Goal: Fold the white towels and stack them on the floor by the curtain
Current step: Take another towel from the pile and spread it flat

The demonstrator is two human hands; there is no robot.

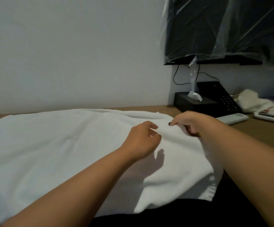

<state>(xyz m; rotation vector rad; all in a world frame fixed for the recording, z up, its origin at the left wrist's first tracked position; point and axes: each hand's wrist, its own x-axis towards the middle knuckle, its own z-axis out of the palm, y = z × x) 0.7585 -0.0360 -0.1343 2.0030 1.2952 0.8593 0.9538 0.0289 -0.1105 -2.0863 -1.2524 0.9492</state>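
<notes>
wooden desk [264, 136], towel [51, 145] edge cropped

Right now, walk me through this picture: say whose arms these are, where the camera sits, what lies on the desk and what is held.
There is no machine here: a person wears one camera on the head, looking forward and down at their own bare arms. A white towel lies spread over a wooden desk. The left hand and the right hand both pinch the cloth near its right edge. Behind sit a black tissue box, a dark phone and a white remote. A plastic-covered screen hangs above.
</notes>
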